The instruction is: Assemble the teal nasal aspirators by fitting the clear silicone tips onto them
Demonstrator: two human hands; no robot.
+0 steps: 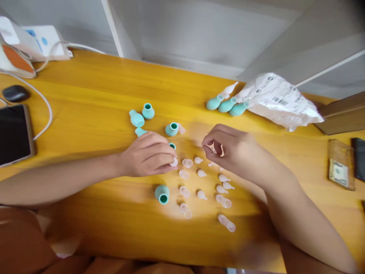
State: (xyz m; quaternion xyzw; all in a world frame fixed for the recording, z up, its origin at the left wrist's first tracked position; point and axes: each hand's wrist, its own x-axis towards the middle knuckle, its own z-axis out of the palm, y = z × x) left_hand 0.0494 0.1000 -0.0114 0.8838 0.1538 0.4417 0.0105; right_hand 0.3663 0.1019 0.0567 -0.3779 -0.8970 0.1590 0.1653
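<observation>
My left hand [149, 154] is closed, its fingertips pinching a small translucent plastic piece [174, 162]. Just behind those fingertips, a teal rubber bulb [172, 146] is partly covered by the hand. To the right, my right hand [228, 146] hangs above the table with thumb and fingers curled into a pinch; whatever they hold, if anything, is hidden. Between and below the hands lie several translucent connector pieces [184, 174] and several small pale nozzle tips [201, 173]. Another teal bulb [162, 194] lies nearer to me, its mouth facing me.
More teal pieces [137, 118] lie behind my left hand. Three teal bulbs with pale nozzles [227, 105] rest beside a white plastic bag [282, 101] at the back right. A phone [15, 135], mouse [15, 93] and white cable are left; a clear phone case [340, 165] is right.
</observation>
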